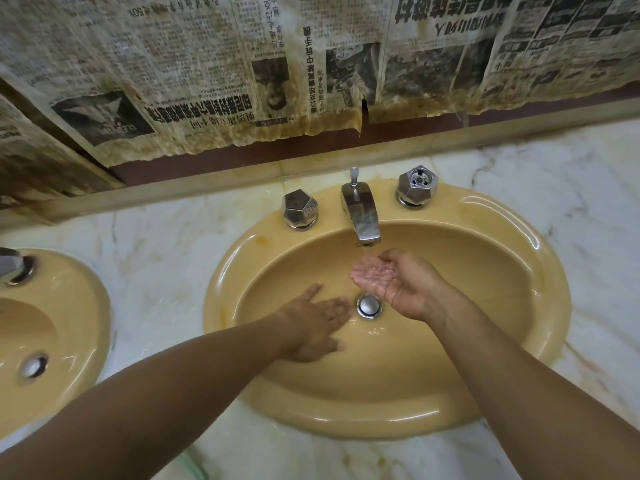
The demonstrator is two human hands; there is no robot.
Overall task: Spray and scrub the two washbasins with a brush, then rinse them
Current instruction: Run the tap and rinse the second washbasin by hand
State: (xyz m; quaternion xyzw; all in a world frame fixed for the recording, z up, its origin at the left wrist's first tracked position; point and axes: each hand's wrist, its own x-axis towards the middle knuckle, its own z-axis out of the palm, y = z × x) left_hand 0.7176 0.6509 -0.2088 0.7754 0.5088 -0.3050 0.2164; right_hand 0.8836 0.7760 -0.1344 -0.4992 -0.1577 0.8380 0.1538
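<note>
A yellow oval washbasin [512, 271] fills the middle and right of the head view, wet inside. Its chrome spout [362, 216] runs water into my right hand [391, 278], which is cupped palm up just below it and holds a little water. My left hand [318, 323] lies flat, fingers straight, on the bowl's inner wall left of the chrome drain plug [369, 305]. A second yellow washbasin [79, 306] shows partly at the left edge. No brush or spray bottle is in view.
Two faceted chrome tap knobs [299, 209] [415, 185] flank the spout. White marble counter [162, 244] surrounds both basins. Stained old newspaper [207, 81] covers the wall behind. The left basin has its own drain [33, 367] and a knob [12, 266] at the frame edge.
</note>
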